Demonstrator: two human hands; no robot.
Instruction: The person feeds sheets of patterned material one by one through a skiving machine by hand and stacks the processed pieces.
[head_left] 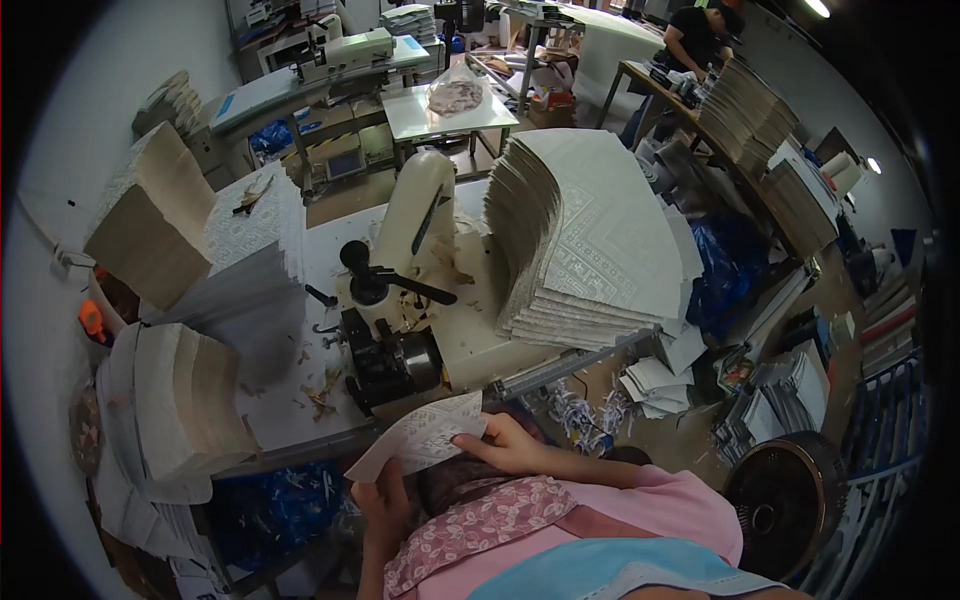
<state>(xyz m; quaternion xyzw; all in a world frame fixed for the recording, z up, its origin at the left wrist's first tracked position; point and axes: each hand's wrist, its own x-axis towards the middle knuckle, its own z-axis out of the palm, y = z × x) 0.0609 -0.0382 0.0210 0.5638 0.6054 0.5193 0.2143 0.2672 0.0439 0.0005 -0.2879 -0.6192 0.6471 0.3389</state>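
A small curved sheet (425, 436) with a lacy embossed pattern is held between both hands, in front of the table's near edge. My left hand (382, 492) pinches its lower left end. At its right end, my right hand (497, 443) is closed on it with the thumb on top. Just beyond the sheet stands a cream machine (412, 215) with a black round part and a black lever. A tall bent stack of patterned sheets (600, 235) rests on the table to the machine's right.
More stacks of sheets (185, 400) line the table's left side. Scraps (322, 393) lie near the machine. A black fan (785, 505) stands at the lower right, by papers and shredded strips on the floor. A person (695, 45) is at a bench at the back right.
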